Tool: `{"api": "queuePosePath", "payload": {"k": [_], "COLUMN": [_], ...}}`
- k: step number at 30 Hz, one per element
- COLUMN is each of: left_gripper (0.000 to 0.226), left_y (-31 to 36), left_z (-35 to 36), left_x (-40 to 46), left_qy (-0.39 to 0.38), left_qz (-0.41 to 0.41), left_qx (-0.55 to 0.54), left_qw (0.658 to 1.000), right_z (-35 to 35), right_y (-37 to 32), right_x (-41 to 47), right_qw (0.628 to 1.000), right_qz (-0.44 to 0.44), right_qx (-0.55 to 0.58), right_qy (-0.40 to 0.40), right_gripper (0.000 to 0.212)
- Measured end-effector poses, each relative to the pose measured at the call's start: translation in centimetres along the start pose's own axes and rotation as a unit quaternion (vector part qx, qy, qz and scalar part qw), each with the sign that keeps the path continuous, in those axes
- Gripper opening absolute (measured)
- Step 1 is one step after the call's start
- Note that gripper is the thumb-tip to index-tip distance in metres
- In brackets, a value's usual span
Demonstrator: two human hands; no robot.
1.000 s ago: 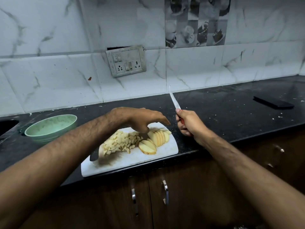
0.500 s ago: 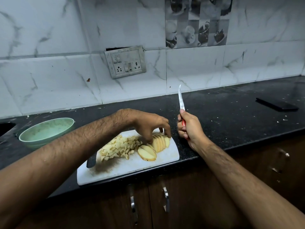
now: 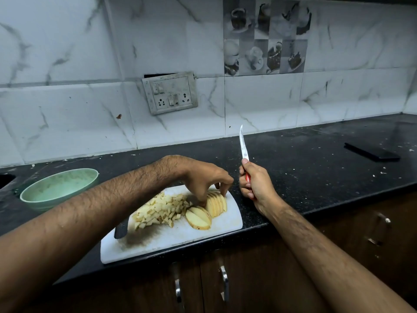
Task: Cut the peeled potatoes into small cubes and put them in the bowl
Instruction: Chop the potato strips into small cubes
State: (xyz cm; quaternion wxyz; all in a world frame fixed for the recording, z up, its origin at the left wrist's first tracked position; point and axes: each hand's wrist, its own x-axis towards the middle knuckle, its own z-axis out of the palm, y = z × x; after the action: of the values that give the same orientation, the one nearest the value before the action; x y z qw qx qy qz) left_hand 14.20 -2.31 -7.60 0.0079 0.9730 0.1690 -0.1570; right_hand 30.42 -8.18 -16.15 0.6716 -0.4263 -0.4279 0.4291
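Note:
A white cutting board lies at the counter's front edge. On it sits a heap of small potato cubes, and to their right a fanned stack of potato slices with two more slices lying in front. My left hand reaches over the board, fingertips pinching the fanned slices from both sides. Just right of the board, my right hand grips a red-handled knife, blade pointing up. The pale green bowl stands at the left of the counter.
The black counter runs right along a tiled wall with a switch socket. A flat black object lies at the far right. A dark sink edge shows at the far left. Cabinet doors with metal handles are below.
My left hand has come down onto the fanned potato slices and closed its fingers around them. The knife in my right hand has tipped more upright and shifted slightly right.

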Motion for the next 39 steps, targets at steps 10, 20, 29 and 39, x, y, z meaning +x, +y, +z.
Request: {"api": "queuePosePath", "payload": {"k": [10,20,29,39], "left_gripper": [0.050,0.055,0.049,0.050], "left_y": [-1.1,-1.9,-6.7,-6.2], "left_z": [0.8,1.7,3.3,4.7], "left_x": [-0.5,-1.0,-1.2,-1.0], "left_qy": [0.035,0.072,0.234,0.229], "left_qz": [-0.004,0.004,-0.150,-0.141], "left_qx": [-0.086,-0.073,-0.142,-0.209], "left_qw": [0.996,0.995,0.950,0.940], "right_z": [0.0,-0.3,-0.3,-0.3], "right_y": [0.1,0.0,0.3,0.3], "right_x": [0.2,1.2,0.9,1.0], "right_qw": [1.000,1.000,1.000,0.999], "right_qz": [0.009,0.020,0.007,0.007], "right_qx": [0.019,0.013,-0.025,-0.024], "right_qy": [-0.001,0.005,-0.013,-0.022], "right_gripper": [0.035,0.035,0.035,0.035]}}
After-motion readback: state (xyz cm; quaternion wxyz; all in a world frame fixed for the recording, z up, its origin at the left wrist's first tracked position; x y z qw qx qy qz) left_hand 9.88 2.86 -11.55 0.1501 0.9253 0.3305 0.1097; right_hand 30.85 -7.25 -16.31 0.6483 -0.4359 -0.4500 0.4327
